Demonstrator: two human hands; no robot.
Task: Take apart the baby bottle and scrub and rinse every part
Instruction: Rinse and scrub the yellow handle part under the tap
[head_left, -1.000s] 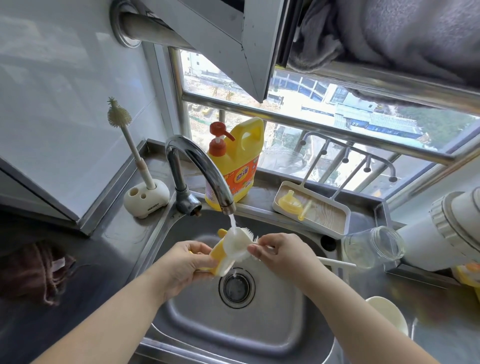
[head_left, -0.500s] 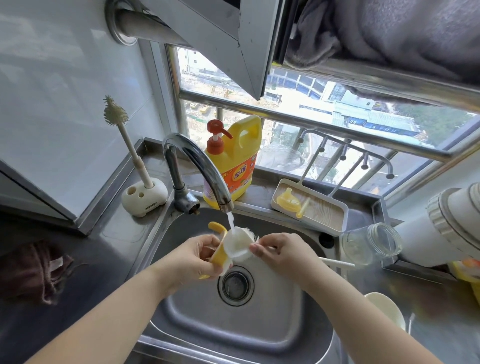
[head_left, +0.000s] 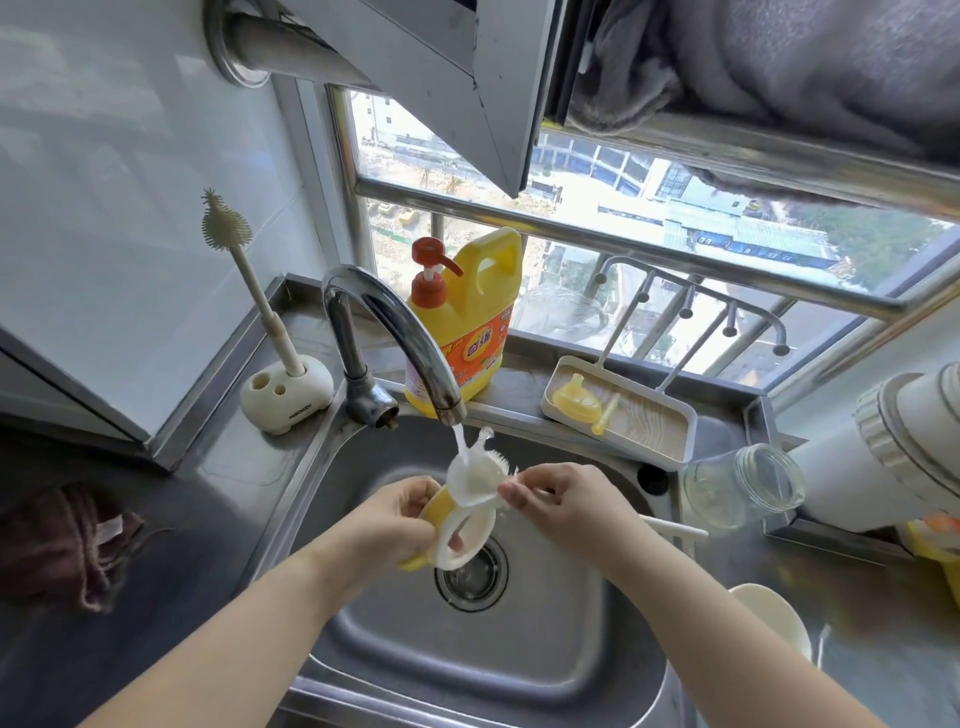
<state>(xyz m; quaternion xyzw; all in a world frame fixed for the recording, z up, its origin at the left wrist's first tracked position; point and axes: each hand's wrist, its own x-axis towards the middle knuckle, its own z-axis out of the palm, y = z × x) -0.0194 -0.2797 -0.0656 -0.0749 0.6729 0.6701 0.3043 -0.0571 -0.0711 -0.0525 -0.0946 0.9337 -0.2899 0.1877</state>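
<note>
Over the sink (head_left: 545, 654), my left hand (head_left: 395, 525) grips the yellow-and-white bottle collar (head_left: 457, 540) with its ring opening turned toward me. My right hand (head_left: 561, 499) holds a white bottle brush (head_left: 475, 475) by its handle (head_left: 680, 530), the bristle head against the collar under the running water from the faucet (head_left: 395, 332). The clear glass bottle body (head_left: 743, 483) lies on its side on the counter to the right. A yellow nipple piece (head_left: 574, 397) and a small yellow straw part lie in the white drying tray (head_left: 670, 447).
A yellow detergent bottle (head_left: 467, 322) with a red pump stands behind the faucet. A second brush stands in a white holder (head_left: 285, 389) at the left. A brown cloth (head_left: 78, 540) lies on the left counter. A white appliance (head_left: 893, 457) and a cream cup (head_left: 774, 623) sit right.
My left hand has turned the collar so its ring opening now faces me and sits lower. The brush head stays under the water stream.
</note>
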